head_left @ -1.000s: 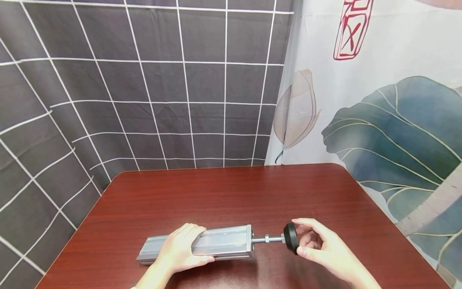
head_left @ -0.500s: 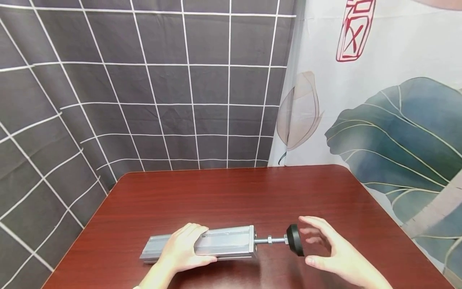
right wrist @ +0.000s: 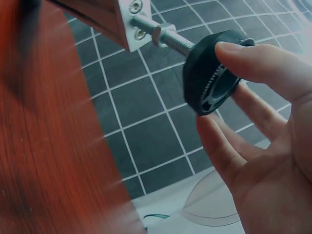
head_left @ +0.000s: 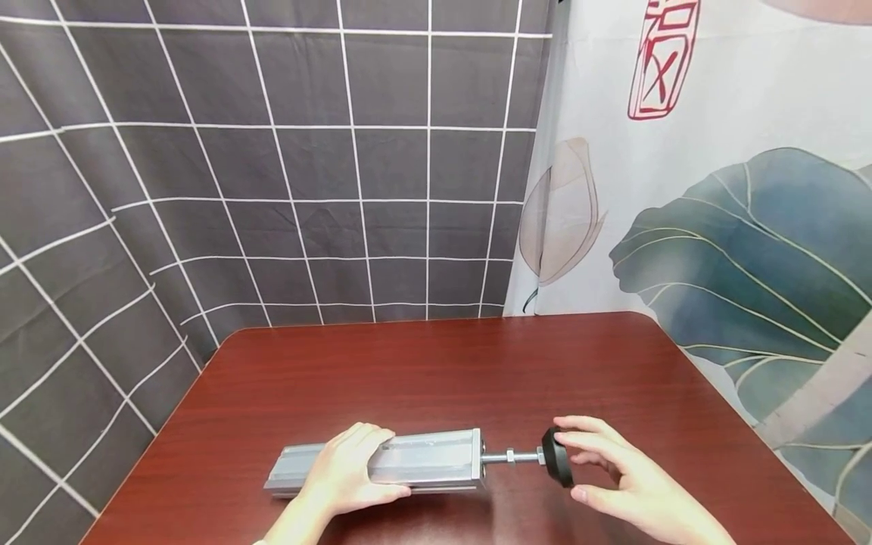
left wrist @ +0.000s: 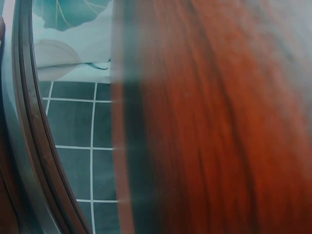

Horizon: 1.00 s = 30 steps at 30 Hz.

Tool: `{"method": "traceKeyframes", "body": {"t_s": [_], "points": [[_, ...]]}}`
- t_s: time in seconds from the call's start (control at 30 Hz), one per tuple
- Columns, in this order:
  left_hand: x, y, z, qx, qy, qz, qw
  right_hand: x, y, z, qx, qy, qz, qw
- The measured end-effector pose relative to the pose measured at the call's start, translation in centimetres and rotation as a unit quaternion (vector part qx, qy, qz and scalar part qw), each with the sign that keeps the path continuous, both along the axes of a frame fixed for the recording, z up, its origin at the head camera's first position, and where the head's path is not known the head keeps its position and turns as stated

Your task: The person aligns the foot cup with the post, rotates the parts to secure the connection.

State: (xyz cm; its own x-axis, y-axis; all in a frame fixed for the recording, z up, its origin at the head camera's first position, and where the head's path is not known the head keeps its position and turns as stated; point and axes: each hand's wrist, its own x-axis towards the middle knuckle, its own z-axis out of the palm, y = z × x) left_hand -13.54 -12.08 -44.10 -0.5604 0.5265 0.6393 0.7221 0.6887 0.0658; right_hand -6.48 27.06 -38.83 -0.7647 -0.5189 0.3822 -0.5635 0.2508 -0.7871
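A silver aluminium profile [head_left: 429, 456] lies lengthwise along the near part of the table. My left hand [head_left: 347, 473] grips it near its middle, thumb on the near side and fingers over the far side. In the left wrist view the grooved profile [left wrist: 36, 112] runs down the left edge. From its end plate [right wrist: 129, 24] a threaded rod [head_left: 497, 457] with a nut [right wrist: 163, 34] sticks out to the right. On the rod's end is a round black levelling foot [head_left: 557, 457], hollow underneath. My right hand [head_left: 613, 469] pinches the foot's rim [right wrist: 200, 73] between thumb and fingertips.
The reddish-brown wooden table [head_left: 409, 371] extends behind the profile to its far edge. Behind it hang a dark grey cloth [head_left: 306, 166] with a white grid and, at the right, a white cloth [head_left: 613, 76] printed with leaves.
Half a second ago my right hand stood spread just off the foot; now its fingers are back on the rim. My left hand keeps its grip on the profile.
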Motion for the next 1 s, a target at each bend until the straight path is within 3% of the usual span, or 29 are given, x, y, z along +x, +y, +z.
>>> {"method": "traceKeyframes", "body": {"t_s": [0.23,0.43,0.67,0.83,1.0], "points": [[0.0,0.0,0.0,-0.002,-0.002,0.001,1.0,-0.2,-0.5,-0.1,-0.002,0.017,-0.058,0.9982],[0.0,0.1,0.1,0.0,0.008,-0.005,1.0,-0.5,-1.2,0.0,-0.043,-0.016,-0.074,0.9962],[0.0,0.1,-0.1,0.007,0.013,-0.004,0.9999,-0.2,-0.8,0.2,-0.011,0.0,-0.088,0.9961],[0.0,0.0,-0.2,0.01,0.009,0.0,0.9999,0.1,0.0,0.0,0.036,0.054,-0.068,0.9956],[0.1,0.1,0.0,0.013,-0.003,0.002,0.9999,0.0,-0.1,-0.2,0.012,0.027,-0.009,0.9995]]}}
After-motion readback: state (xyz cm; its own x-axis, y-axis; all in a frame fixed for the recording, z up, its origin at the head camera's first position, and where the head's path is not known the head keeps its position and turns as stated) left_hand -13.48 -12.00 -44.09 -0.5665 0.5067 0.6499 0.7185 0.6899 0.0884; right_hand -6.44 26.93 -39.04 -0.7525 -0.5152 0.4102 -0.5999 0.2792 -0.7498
